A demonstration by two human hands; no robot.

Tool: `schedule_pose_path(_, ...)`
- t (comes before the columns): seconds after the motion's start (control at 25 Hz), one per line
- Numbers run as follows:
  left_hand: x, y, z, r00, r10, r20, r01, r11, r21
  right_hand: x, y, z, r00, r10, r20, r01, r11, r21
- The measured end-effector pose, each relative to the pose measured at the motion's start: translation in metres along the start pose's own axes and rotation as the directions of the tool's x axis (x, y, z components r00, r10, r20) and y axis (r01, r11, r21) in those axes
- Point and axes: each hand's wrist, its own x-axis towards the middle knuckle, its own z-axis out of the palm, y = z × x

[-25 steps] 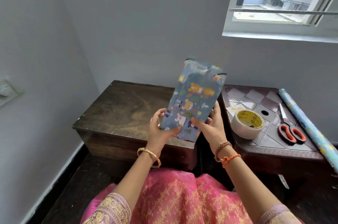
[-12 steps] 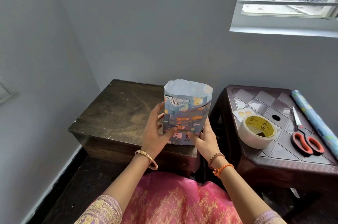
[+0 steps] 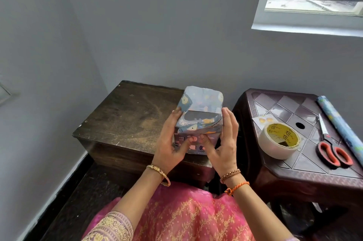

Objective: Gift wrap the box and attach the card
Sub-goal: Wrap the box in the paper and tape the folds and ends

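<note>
Head view: box (image 3: 198,130), covered in blue patterned paper, stands on end at the near right corner of the wooden table (image 3: 125,116); its top end is unfolded, paper standing open. Left hand (image 3: 172,142) holds the box's left side, thumb pressed on the front. Right hand (image 3: 222,142) holds the right side, thumb on the front. Plastic stool (image 3: 294,170) to the right carries tape roll (image 3: 279,140), card (image 3: 261,121) partly under it, scissors (image 3: 330,148), paper roll (image 3: 341,126).

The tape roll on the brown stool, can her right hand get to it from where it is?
Probably yes. The tape roll sits just right of her right hand, with nothing between them. But that hand is holding the wrapped box, so it must let go first.
</note>
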Motion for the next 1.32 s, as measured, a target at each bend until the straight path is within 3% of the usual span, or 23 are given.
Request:
schedule_pose_path(0.16,-0.006,-0.001,0.001,0.996,-0.043,-0.076,0.033,0.991,-0.132,-0.006,0.006,-0.002,0.998,0.026,-0.061,-0.021,0.997,0.077)
schedule_pose_path(0.36,-0.007,-0.012,-0.006,0.998,0.067,0.005,-0.067,0.994,0.088,-0.010,0.012,-0.005,0.999,0.018,-0.036,-0.017,1.000,0.003)
schedule_pose_path(0.52,-0.002,-0.016,-0.012,0.984,0.156,0.081,-0.167,0.974,0.151,-0.008,0.017,-0.009,0.999,-0.041,-0.009,0.041,0.999,-0.016)
schedule_pose_path(0.76,0.011,-0.024,-0.022,0.888,0.377,0.264,-0.445,0.848,0.288,0.000,0.019,-0.020,0.976,-0.211,0.058,0.215,0.973,-0.078)
schedule_pose_path(0.92,0.023,-0.026,-0.027,0.838,0.458,0.295,-0.535,0.795,0.286,0.011,0.022,-0.029,0.943,-0.311,0.117,0.323,0.942,-0.096)
schedule_pose_path(1.08,0.033,-0.028,-0.032,0.764,0.547,0.342,-0.644,0.683,0.344,0.023,0.034,-0.038,0.857,-0.452,0.250,0.479,0.876,-0.060)
schedule_pose_path(1.32,0.047,-0.035,-0.043,0.578,0.660,0.480,-0.816,0.490,0.307,0.046,0.047,-0.052,0.603,-0.612,0.512,0.718,0.695,-0.015)
